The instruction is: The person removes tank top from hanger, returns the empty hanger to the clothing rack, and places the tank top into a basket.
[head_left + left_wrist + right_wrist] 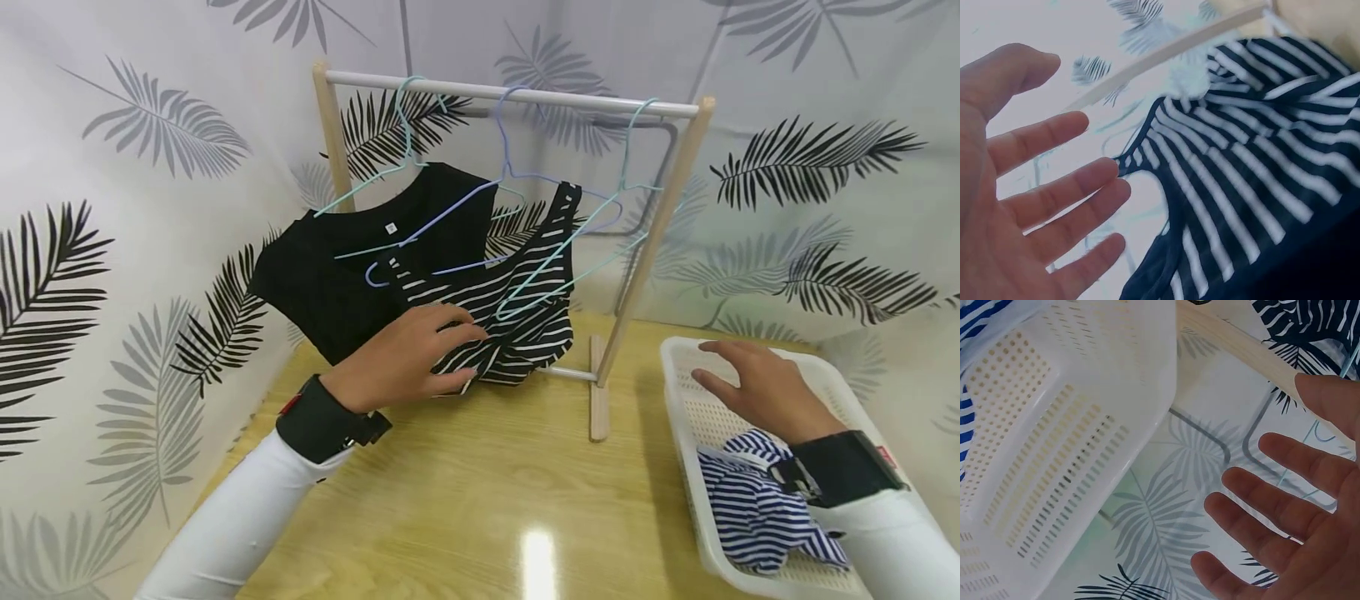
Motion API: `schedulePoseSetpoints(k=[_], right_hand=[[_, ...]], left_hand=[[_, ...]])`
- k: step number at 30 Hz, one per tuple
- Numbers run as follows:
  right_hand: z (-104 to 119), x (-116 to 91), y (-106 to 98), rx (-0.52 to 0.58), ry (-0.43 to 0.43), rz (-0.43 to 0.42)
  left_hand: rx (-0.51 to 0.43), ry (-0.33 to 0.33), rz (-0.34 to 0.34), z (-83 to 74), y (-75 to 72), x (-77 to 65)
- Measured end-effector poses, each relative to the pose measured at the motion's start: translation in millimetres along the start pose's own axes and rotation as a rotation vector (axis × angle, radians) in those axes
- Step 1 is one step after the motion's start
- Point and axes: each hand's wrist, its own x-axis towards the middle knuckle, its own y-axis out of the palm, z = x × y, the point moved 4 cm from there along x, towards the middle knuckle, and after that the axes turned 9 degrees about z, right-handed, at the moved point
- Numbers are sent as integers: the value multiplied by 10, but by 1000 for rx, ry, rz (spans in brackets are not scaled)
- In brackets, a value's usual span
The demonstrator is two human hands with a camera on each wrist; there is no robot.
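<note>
In the head view my left hand (412, 354) hovers before the hanging clothes, its fingers loosely spread and holding nothing. Closest to it is a black-and-white striped top (517, 287) on a blue hanger (506, 158); the left wrist view shows the striped fabric (1241, 169) just beyond the fingertips. A black top (322, 258) hangs on a mint-green hanger (408, 125) to its left. Over the white plastic basket (675, 400) is my right hand (776, 392), fingers apart and nothing in them. Below it a blue-and-white striped garment (757, 508) lies crumpled in the basket.
The rack has a white rail (555, 97) and wooden posts (652, 242). A mint-green hanger (626, 158) without clothing hangs near its right end. The rack and basket stand on a wooden table (465, 492). Leaf-patterned curtains (150, 225) close off the back and sides.
</note>
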Motion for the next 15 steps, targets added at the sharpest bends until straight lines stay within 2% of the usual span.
schedulePoseSetpoints(k=[8,15], right_hand=[[48,139,18,37,-55,-10],[49,238,-11,111,-15,96]], left_hand=[[88,-102,-134,140,-298,-122],[140,-260,-226,321,-433,-160]])
